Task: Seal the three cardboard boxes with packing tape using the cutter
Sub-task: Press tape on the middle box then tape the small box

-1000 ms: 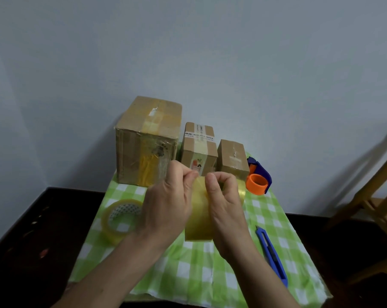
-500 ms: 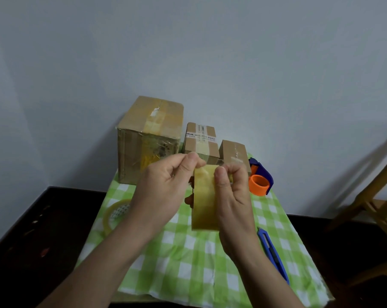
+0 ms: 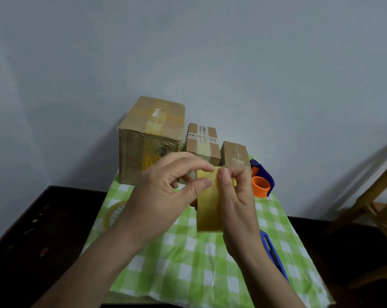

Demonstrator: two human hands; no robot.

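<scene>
Head view, looking down at a small worktop (image 3: 43, 230) against a pale wall (image 3: 210, 52): a person is holding a roll of yellowish packing tape (image 3: 209, 214) in the air with both bare hands, above a green and white checked cloth (image 3: 188, 274) that is covering the middle of the worktop. The roll is turned edge-on, so its broad outer band is facing the camera. The right hand (image 3: 237, 196) is gripping the roll from the right, its grip clamped on the roll with the thumb lying across the upper part of the band. The left hand (image 3: 165, 194) is coming in from the left, its grip closed on the top left edge of the tape, thumb and forefinger pinching there. Three cardboard boxes are standing in a row at the back of the cloth, close to the wall: a large box (image 3: 150, 138) on the left, a medium box (image 3: 202, 143) with a printed label just beside it, and a small box (image 3: 234, 153) just right of that; all three are showing strips of tape across their tops. A blue tape dispenser (image 3: 263, 176) with an orange core is sitting to the right of the small box. A blue utility knife (image 3: 274, 254) is lying on the cloth near the right forearm, partly hidden by it. A second tape roll (image 3: 115, 211) is lying flat on the cloth at the left, partly behind the left forearm. Part of a wooden chair (image 3: 383, 196) is showing at the right edge.
</scene>
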